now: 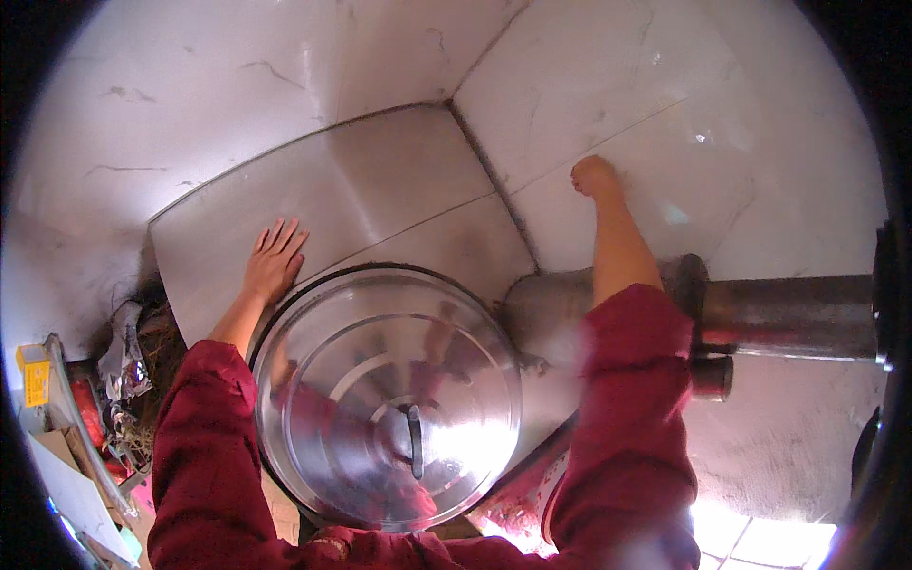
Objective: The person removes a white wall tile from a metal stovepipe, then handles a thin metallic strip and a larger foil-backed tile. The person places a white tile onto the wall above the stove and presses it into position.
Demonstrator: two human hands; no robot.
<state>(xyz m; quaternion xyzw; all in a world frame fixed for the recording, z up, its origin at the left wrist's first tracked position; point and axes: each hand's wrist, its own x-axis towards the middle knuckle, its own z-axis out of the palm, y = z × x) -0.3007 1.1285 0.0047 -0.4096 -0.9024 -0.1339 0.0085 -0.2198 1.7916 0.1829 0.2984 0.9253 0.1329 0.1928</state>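
My left hand [273, 262] lies flat on the grey tiled counter [408, 176], its fingers stretched out, just beyond the rim of a large round metal lid [332, 418]. A dark handle [415, 442] stands up from the lid, which covers whatever is beneath it. Up on the right, my right hand [596, 178] is closed against the white marbled wall tile [684, 142], close to a tile joint. Whether anything is inside its curled fingers is hidden.
A thick metal pipe [788, 313] runs along the right, behind my right forearm. Crumpled foil [123, 351], dry twigs and a yellow box [34, 374] are heaped at the left. Bright light falls on the floor tiles [769, 541] at the lower right.
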